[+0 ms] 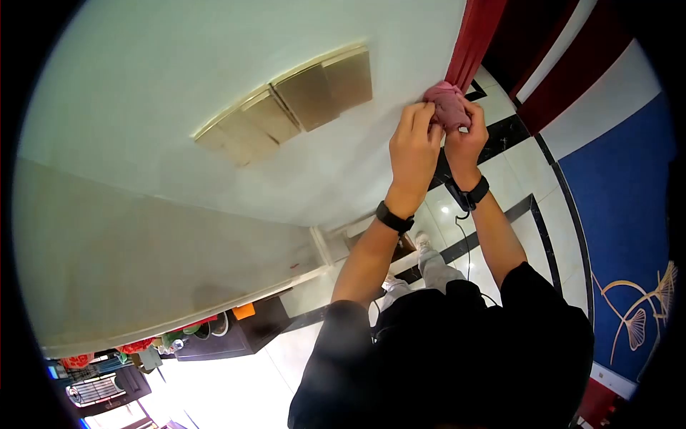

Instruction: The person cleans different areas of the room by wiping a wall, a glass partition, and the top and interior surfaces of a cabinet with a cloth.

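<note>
A crumpled pink cloth [449,107] is bunched between both hands, close to the wall's edge and the red door frame [475,43]. My left hand [414,146] has its fingers bent and closed on the cloth's left side. On the other side, my right hand [466,139] pinches the cloth with thumb and fingers. Each wrist wears a black band. Beside the hands, a gold-coloured switch panel [321,89] is mounted on the white wall [214,64].
Below lies a tiled floor [514,168] with black borders. A dark cabinet [261,325] with shoes and other items stands at the lower left. A blue panel [622,214] with gold leaf shapes is at the right. A thin cable hangs near my right wrist.
</note>
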Available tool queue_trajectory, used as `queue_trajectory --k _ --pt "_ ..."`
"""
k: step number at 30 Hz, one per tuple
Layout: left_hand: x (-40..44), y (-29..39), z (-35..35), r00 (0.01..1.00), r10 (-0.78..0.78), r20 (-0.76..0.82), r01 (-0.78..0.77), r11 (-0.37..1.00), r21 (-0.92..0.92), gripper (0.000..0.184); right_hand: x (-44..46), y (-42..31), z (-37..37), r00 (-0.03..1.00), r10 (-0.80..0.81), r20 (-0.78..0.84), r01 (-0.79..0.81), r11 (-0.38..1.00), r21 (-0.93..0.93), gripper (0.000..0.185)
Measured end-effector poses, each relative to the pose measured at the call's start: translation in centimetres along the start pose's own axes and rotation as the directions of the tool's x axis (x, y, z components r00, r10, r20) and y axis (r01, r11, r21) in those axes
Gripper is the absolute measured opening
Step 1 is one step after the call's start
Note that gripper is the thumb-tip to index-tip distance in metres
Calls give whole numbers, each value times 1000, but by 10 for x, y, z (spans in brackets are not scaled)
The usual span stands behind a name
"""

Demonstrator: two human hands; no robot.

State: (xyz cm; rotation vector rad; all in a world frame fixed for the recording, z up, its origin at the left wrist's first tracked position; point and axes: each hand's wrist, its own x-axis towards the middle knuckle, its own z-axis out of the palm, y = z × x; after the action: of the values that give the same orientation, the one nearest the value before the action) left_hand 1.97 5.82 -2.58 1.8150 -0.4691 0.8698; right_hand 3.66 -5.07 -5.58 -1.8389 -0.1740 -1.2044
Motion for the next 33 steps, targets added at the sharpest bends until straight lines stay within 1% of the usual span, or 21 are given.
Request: queue_trajectory --k 2,5,6,9,10,11,13,16,19,20,21,22,23,26,29,33 --pt "-4 -3 3 999 -40 4 40 999 -15 27 -4 11 1 999 -34 13 34 999 -33 41" --pt "-24 -13 5 994 -104 41 105 994 -7 27 -29 33 7 1000 -15 10 15 1000 -7 44" --pt "-29 -20 6 992 -115 46 116 993 0 27 -42 48 3 995 5 100 -1 999 -38 45" --pt "-67 -51 15 960 -261 99 258 965 35 25 -86 77 5 976 89 201 -90 996 -5 44" --pt "-82 -64 20 953 -285 102 284 959 29 25 -102 89 4 966 108 236 -93 993 -72 43" --pt "-97 -76 26 946 -307 103 307 952 22 25 -110 87 5 958 143 250 -125 988 -87 43" --pt "-110 -86 29 932 -350 99 350 937 10 26 -119 83 5 924 236 300 -230 972 -53 43" --pt "-115 -89 30 923 -375 80 377 926 -3 27 -119 80 2 883 331 332 -329 942 -64 41" --pt "-104 -73 29 936 -350 32 351 936 -26 29 -96 68 -2 926 229 301 -225 973 -49 40" --pt "-93 -66 30 944 -331 5 331 943 -48 30 -83 60 0 956 155 248 -147 988 -50 38" --pt "-81 -58 29 948 -319 -16 318 946 -68 31 -71 56 4 963 175 204 -165 984 -66 37" --pt "-65 -47 25 961 -273 -42 269 960 -74 31 -57 44 4 975 144 171 -138 989 -44 37" --pt "-55 -39 23 956 -290 -44 284 953 -104 30 -43 35 6 985 110 134 -108 994 -19 37" --pt "-41 -25 17 945 -321 -60 304 933 -191 28 -34 40 5 989 29 144 -34 999 32 40" --pt "-51 -34 23 949 -308 -70 292 939 -182 28 -46 65 8 990 -33 139 19 994 107 40" --pt "-72 -49 32 942 -327 -69 312 935 -165 28 -71 91 10 984 -54 167 30 989 142 41"
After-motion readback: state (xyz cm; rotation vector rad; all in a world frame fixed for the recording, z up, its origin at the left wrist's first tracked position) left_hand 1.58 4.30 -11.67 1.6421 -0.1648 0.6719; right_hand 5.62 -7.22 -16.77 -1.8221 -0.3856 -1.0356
